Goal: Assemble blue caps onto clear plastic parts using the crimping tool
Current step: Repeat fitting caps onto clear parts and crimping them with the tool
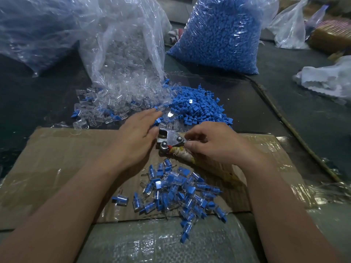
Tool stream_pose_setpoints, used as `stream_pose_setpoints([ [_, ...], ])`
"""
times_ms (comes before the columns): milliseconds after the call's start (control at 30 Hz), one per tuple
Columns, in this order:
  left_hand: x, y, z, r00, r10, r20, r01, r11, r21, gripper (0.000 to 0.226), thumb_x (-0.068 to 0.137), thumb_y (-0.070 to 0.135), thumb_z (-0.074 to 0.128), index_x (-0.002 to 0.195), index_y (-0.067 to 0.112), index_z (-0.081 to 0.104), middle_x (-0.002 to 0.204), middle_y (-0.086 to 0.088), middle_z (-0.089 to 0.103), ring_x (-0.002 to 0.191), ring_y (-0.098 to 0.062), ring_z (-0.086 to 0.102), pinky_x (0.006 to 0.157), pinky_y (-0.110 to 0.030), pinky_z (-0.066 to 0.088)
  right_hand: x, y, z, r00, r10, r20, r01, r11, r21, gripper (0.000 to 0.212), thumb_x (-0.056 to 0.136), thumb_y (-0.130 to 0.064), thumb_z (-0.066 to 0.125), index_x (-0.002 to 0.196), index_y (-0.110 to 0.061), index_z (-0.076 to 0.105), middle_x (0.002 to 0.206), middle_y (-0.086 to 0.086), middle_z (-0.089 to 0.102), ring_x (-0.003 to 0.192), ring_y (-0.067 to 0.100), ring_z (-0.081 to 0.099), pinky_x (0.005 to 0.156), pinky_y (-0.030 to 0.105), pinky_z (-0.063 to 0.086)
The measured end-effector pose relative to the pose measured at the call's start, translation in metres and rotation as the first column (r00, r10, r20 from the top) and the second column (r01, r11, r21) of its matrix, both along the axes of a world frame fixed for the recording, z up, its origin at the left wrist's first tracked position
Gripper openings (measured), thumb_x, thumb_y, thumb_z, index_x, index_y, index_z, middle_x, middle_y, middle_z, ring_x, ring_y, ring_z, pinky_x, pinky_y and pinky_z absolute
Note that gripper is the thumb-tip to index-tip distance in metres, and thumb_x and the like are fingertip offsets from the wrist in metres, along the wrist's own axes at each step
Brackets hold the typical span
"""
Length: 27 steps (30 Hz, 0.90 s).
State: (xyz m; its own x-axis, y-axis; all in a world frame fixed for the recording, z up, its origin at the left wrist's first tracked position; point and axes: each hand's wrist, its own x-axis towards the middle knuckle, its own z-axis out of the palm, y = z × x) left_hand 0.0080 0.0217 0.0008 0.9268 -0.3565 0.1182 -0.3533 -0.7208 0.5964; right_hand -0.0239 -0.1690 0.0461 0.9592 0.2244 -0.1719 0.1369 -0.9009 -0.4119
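Metal tool (171, 140) flat on cardboard (57, 158), pinched at right end by curled right hand (212, 143). Left hand (136, 137) against tool's left side, palm down, fingers straight, together. Caps (199, 105), clear parts (117, 99) heaped behind tool.

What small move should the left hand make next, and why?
Probably pinch one piece from the pile of clear parts. The left hand holds nothing, and its straight fingers reach that pile's edge, while the right hand grips the tool, which seems ready for a piece.
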Motion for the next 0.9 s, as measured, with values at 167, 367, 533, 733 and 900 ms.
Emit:
stream_pose_setpoints([
  [167, 0.004, -0.001, -0.002, 1.000, -0.024, -0.019, 0.026, 0.991, 0.130, 0.043, 0.098, 0.026, 0.037, 0.140, 0.034, 0.033, 0.151, 0.005, 0.025, 0.138, -0.013, 0.018, 0.112, -0.030, 0.011, 0.001, 0.000, -0.001, 1.000, -0.023, 0.007, 0.023, 0.999, 0.024, 0.027, 0.088, -0.038, 0.056, 0.110, -0.024, 0.062, 0.085, -0.019, 0.049, 0.087, 0.005, 0.050, 0.078, 0.024, 0.040],
  [367, 0.003, -0.002, 0.001, 0.998, 0.008, 0.063, -0.013, 0.997, 0.082, 0.041, 0.096, 0.016, 0.044, 0.136, 0.019, 0.043, 0.143, 0.001, 0.042, 0.132, -0.016, 0.033, 0.107, -0.026, 0.018, 0.004, -0.003, -0.005, 0.998, -0.067, 0.021, 0.066, 0.997, 0.044, 0.022, 0.088, -0.037, 0.057, 0.106, -0.026, 0.063, 0.082, -0.021, 0.049, 0.083, 0.002, 0.050, 0.074, 0.022, 0.038],
  [533, 0.002, -0.001, 0.000, 0.993, 0.031, 0.114, -0.035, 0.999, 0.033, 0.044, 0.091, 0.010, 0.052, 0.134, 0.019, 0.046, 0.138, -0.002, 0.047, 0.128, -0.016, 0.038, 0.104, -0.023, 0.021, 0.006, -0.005, -0.007, 0.993, -0.100, 0.057, 0.098, 0.995, 0.032, 0.019, 0.088, -0.038, 0.057, 0.102, -0.026, 0.064, 0.084, -0.018, 0.051, 0.085, 0.005, 0.050, 0.072, 0.023, 0.036],
  [733, 0.004, -0.001, -0.003, 0.997, -0.025, 0.068, 0.015, 0.990, 0.139, 0.043, 0.097, 0.011, 0.039, 0.137, 0.028, 0.042, 0.148, 0.007, 0.033, 0.136, -0.013, 0.025, 0.110, -0.028, 0.015, 0.009, -0.008, -0.009, 0.976, -0.171, 0.139, 0.166, 0.985, 0.046, 0.017, 0.089, -0.035, 0.056, 0.099, -0.025, 0.066, 0.086, -0.015, 0.054, 0.083, 0.004, 0.048, 0.072, 0.023, 0.034],
  [900, 0.003, -0.002, 0.000, 0.992, -0.023, 0.124, 0.005, 0.990, 0.141, 0.035, 0.096, 0.013, 0.041, 0.129, 0.016, 0.053, 0.138, 0.002, 0.049, 0.128, -0.015, 0.039, 0.106, -0.025, 0.023, 0.013, -0.010, -0.013, 0.956, -0.213, 0.200, 0.203, 0.977, 0.068, 0.017, 0.089, -0.033, 0.057, 0.098, -0.023, 0.067, 0.082, -0.015, 0.053, 0.082, 0.005, 0.049, 0.072, 0.024, 0.034],
])
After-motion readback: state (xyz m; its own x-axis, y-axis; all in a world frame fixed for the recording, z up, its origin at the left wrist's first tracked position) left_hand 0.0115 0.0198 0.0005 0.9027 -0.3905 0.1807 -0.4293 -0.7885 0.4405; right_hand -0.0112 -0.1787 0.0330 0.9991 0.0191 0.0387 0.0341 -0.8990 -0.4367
